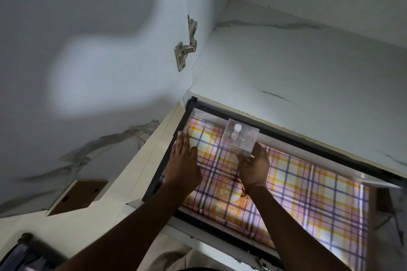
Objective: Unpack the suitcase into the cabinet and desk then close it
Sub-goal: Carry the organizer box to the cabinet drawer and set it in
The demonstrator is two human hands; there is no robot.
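Pulled-out dark-framed cabinet drawer (189, 114), lined with glossy plaid paper in yellow, pink and purple checks (308, 191). White marble-veined shelf (297, 68) directly above; metal door hinge (185, 50) on the open white cabinet door at left. Small clear plastic square box (241, 137), pale small items inside, gripped by right hand (253, 165) over the drawer. Left hand (182, 160) flat, fingers spread, empty. Dark suitcase edge (24, 253) lower left.

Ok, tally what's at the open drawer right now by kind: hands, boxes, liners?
Hands: 2, left hand flat and empty, right hand holding the box
Clear plastic box: 1
Plaid drawer liner: 1
Total: 4
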